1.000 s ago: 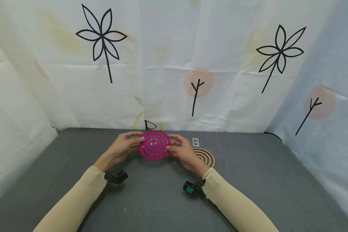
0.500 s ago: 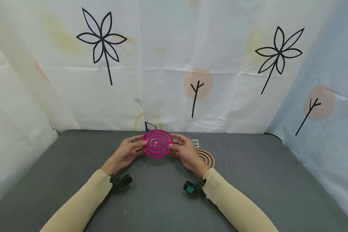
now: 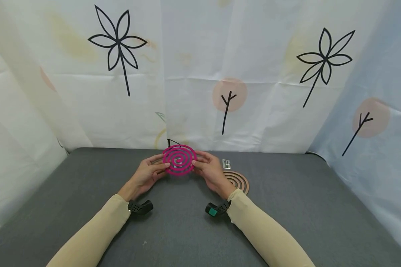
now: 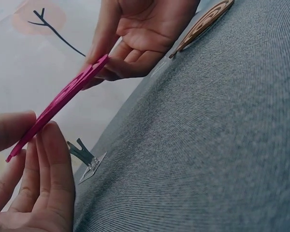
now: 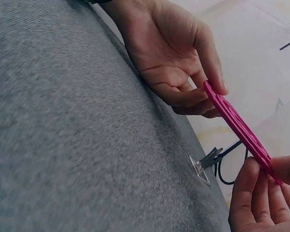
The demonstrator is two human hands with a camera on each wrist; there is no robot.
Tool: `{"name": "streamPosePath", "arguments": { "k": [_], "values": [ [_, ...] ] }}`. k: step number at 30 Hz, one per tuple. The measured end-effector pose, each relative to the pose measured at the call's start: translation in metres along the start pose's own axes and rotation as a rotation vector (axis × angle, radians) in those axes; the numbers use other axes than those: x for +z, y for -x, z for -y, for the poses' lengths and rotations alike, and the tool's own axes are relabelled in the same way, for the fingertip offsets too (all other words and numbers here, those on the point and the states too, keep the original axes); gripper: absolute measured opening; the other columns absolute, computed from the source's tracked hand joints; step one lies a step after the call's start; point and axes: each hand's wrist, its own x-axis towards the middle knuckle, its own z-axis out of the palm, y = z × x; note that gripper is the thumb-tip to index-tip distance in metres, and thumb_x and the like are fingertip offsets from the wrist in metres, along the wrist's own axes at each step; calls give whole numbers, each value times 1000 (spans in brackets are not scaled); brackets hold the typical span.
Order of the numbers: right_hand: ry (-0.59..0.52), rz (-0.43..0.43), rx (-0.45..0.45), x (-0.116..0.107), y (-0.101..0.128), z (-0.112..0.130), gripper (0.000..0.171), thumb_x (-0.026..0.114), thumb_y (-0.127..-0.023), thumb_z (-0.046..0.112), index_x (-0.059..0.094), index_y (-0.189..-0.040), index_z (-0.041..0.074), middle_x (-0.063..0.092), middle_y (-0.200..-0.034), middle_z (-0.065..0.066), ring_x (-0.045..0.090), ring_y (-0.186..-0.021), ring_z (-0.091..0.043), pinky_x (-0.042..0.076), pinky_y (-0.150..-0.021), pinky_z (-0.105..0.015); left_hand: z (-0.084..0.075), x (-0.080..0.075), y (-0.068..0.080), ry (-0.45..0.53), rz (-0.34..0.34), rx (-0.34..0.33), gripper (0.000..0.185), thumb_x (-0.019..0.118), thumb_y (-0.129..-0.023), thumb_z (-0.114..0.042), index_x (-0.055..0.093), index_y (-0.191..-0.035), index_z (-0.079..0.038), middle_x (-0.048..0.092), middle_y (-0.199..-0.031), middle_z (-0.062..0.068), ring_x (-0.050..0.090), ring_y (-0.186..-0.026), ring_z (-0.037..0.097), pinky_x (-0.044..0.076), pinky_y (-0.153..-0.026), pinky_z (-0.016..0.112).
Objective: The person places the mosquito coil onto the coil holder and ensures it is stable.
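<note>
I hold the pink coil [image 3: 179, 160] pinched at its rim between left hand [image 3: 146, 174] and right hand [image 3: 211, 172], lifted above the metal stand [image 4: 87, 157] on the desk [image 3: 287, 207], not yet seated on it

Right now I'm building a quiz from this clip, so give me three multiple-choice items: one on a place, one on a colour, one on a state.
1. Where is the brown coil? A beside the right hand B under the left hand C on the curtain
2. What colour is the held coil? A green B pink C white
3. How is the pink coil? A flat on the table B lifted, pinched at both edges C snapped in two

A: the brown coil lies flat on the table by the right hand.
B: the held coil is bright pink.
B: the wrist views show it clear of the table.
</note>
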Motion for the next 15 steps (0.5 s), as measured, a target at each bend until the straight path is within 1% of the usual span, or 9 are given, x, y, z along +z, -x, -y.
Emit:
{"name": "streamPosePath", "arguments": {
  "k": [3,8,11,15],
  "values": [
    [-18,-21,7,3,-4,0,45,62,-97,-8,54,-142,-3,66,-114,-14,68,-84,-13,59,-78,-31,2,-1,-1,-4,-26,25,70,66,-97,1,29,-157,3,69,-116,3,70,-100,10,57,-90,30],
    [-13,-54,-1,6,-9,-3,42,62,-98,-7,55,-139,-6,67,-118,-19,68,-83,-12,59,-78,-31,4,-3,-4,-25,-86,55,65,68,-97,-1,37,-153,5,72,-111,2,70,-98,9,57,-92,31],
    [12,-55,-18,7,-11,-6,40,62,-97,-7,57,-137,-7,69,-115,-19,68,-78,-12,59,-74,-30,5,-3,-6,-40,-127,65,60,68,-97,0,41,-150,6,72,-107,1,71,-96,9,57,-89,31],
    [35,-41,-30,7,-13,-10,41,61,-96,-10,58,-137,-7,70,-105,-16,67,-75,-13,59,-71,-28,6,-3,-7,-51,-179,79,56,68,-96,0,45,-147,7,73,-100,0,71,-92,9,58,-86,29]
  ]
}}
